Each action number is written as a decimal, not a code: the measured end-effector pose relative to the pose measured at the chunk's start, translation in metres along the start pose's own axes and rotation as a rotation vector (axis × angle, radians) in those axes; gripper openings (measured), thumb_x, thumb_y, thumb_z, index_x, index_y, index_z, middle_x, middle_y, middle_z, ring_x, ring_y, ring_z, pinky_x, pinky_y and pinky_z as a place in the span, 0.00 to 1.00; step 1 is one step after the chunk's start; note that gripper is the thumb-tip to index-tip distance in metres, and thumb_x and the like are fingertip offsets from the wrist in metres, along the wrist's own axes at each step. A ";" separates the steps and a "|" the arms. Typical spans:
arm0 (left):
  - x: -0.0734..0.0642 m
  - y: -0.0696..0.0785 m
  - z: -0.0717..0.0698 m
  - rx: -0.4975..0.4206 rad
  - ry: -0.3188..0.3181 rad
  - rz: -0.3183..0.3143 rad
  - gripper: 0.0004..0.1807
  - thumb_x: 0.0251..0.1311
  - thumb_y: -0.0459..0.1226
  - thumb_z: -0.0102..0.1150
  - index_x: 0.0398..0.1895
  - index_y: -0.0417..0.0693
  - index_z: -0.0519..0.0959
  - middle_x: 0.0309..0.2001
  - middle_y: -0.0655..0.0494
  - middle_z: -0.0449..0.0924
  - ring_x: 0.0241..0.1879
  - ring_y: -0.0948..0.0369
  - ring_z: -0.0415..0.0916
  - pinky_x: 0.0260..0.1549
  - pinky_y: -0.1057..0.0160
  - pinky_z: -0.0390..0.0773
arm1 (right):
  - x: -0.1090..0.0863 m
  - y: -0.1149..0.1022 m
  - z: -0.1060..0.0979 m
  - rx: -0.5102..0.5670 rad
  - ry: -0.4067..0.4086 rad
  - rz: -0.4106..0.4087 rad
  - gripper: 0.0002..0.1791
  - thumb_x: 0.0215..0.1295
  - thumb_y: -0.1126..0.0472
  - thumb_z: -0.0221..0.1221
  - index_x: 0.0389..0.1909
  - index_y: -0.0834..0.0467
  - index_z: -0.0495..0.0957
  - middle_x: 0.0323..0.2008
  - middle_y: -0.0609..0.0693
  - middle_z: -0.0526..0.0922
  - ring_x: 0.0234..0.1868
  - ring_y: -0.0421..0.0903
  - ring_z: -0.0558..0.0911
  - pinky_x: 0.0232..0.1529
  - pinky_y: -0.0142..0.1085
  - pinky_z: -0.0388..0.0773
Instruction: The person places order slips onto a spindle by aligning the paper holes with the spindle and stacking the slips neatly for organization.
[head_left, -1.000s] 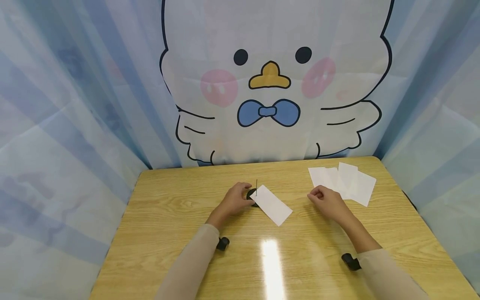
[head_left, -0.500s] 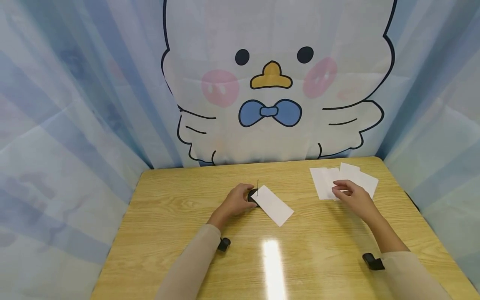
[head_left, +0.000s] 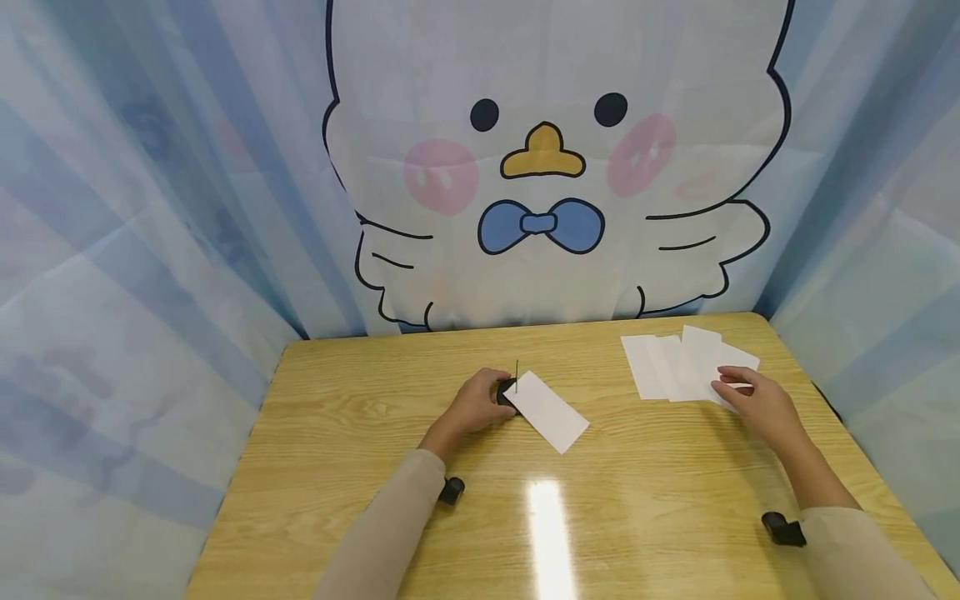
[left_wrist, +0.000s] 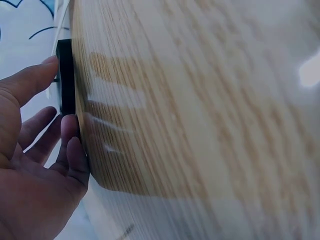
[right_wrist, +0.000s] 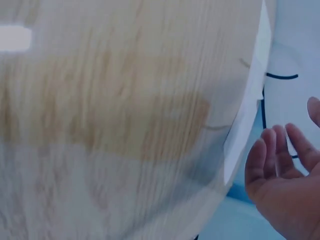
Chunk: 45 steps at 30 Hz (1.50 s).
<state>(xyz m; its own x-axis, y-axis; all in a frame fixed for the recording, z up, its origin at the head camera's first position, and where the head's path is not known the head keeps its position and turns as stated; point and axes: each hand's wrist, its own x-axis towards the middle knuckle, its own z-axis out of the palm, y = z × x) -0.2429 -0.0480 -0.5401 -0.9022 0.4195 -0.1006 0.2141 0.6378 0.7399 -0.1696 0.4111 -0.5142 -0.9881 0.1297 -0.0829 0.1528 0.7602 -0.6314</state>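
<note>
I see the left hand [head_left: 477, 400] gripping the black base [head_left: 505, 392] on the tabletop [head_left: 360, 392] (a white slip [head_left: 551, 415] overlaps it by the spike [head_left: 517, 372]); the right hand [head_left: 761, 408], loosely curved and empty, hovers over fanned papers [head_left: 660, 368].

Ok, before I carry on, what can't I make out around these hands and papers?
Head view: part of the black base, covered by the left hand and white slip.
Head view: whether the thin spike pierces the slip; too small.
Head view: part of the fanned papers, behind the right hand.
Right wrist view: most of the thumb, cut by the edge.
</note>
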 end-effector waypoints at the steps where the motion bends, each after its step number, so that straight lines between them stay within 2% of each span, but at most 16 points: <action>1: 0.000 0.000 0.001 0.003 0.000 -0.002 0.36 0.60 0.37 0.75 0.71 0.43 0.73 0.65 0.45 0.75 0.48 0.55 0.73 0.52 0.54 0.75 | 0.000 0.002 -0.001 -0.003 0.000 0.021 0.38 0.79 0.42 0.52 0.73 0.70 0.64 0.66 0.74 0.71 0.63 0.73 0.73 0.54 0.61 0.77; 4: 0.001 0.000 0.001 0.015 0.002 0.001 0.36 0.60 0.37 0.75 0.71 0.43 0.73 0.66 0.45 0.74 0.55 0.52 0.74 0.59 0.50 0.75 | 0.001 0.007 -0.003 -0.009 0.001 0.071 0.43 0.79 0.40 0.51 0.73 0.75 0.59 0.67 0.78 0.66 0.64 0.76 0.69 0.59 0.67 0.72; 7: 0.001 0.000 0.001 0.027 0.008 -0.001 0.35 0.60 0.37 0.75 0.71 0.43 0.73 0.67 0.45 0.73 0.62 0.50 0.74 0.63 0.48 0.74 | 0.002 0.011 -0.004 -0.012 0.013 0.106 0.46 0.78 0.39 0.51 0.72 0.78 0.57 0.67 0.80 0.63 0.65 0.77 0.67 0.60 0.68 0.70; 9: 0.001 0.000 0.001 0.030 0.012 -0.005 0.35 0.60 0.37 0.75 0.71 0.44 0.74 0.67 0.45 0.73 0.62 0.50 0.74 0.64 0.48 0.74 | 0.003 0.013 -0.005 -0.010 0.018 0.124 0.47 0.78 0.39 0.51 0.72 0.79 0.56 0.66 0.81 0.63 0.66 0.78 0.67 0.61 0.68 0.70; 12: 0.001 -0.001 0.000 0.034 0.024 -0.006 0.35 0.60 0.38 0.75 0.70 0.45 0.74 0.66 0.46 0.73 0.58 0.51 0.74 0.61 0.49 0.75 | 0.005 0.017 -0.006 -0.008 0.017 0.158 0.49 0.77 0.36 0.50 0.72 0.79 0.56 0.67 0.81 0.62 0.66 0.77 0.66 0.62 0.67 0.69; 17: 0.002 -0.002 0.001 0.035 0.027 -0.010 0.34 0.61 0.39 0.75 0.70 0.46 0.75 0.64 0.48 0.73 0.46 0.56 0.73 0.51 0.53 0.76 | 0.006 0.024 -0.008 0.013 -0.009 0.223 0.52 0.76 0.34 0.49 0.72 0.80 0.53 0.68 0.81 0.61 0.66 0.77 0.65 0.64 0.67 0.67; 21: 0.002 -0.003 0.003 0.041 0.027 -0.013 0.34 0.60 0.39 0.75 0.70 0.46 0.75 0.64 0.48 0.74 0.43 0.58 0.71 0.49 0.55 0.75 | 0.007 0.031 -0.007 0.027 -0.034 0.265 0.54 0.76 0.33 0.48 0.73 0.80 0.52 0.69 0.81 0.60 0.67 0.78 0.64 0.66 0.67 0.66; 28: 0.000 -0.003 0.005 0.061 0.032 -0.018 0.34 0.59 0.39 0.76 0.68 0.45 0.76 0.64 0.48 0.74 0.46 0.57 0.72 0.53 0.54 0.76 | 0.007 0.035 0.001 -0.074 -0.004 0.261 0.51 0.75 0.35 0.51 0.69 0.82 0.58 0.63 0.84 0.62 0.64 0.80 0.63 0.63 0.68 0.68; 35: -0.003 -0.003 0.005 0.042 0.021 -0.014 0.33 0.60 0.39 0.75 0.69 0.45 0.75 0.63 0.48 0.73 0.42 0.58 0.71 0.48 0.56 0.74 | 0.005 0.029 0.004 -0.132 -0.029 0.272 0.53 0.73 0.39 0.56 0.70 0.84 0.52 0.61 0.89 0.54 0.59 0.82 0.61 0.56 0.70 0.68; 45: -0.001 -0.002 0.003 0.034 0.031 -0.011 0.33 0.60 0.39 0.75 0.69 0.46 0.76 0.64 0.48 0.73 0.42 0.58 0.72 0.50 0.55 0.76 | 0.008 0.027 0.001 -0.176 -0.041 0.254 0.46 0.72 0.53 0.59 0.72 0.83 0.50 0.63 0.89 0.53 0.64 0.83 0.57 0.63 0.71 0.64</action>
<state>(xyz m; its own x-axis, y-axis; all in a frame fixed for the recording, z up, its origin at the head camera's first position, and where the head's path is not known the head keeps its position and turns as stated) -0.2412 -0.0477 -0.5434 -0.9156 0.3925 -0.0875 0.2163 0.6640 0.7157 -0.1738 0.4318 -0.5327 -0.9174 0.3061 -0.2541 0.3918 0.8060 -0.4436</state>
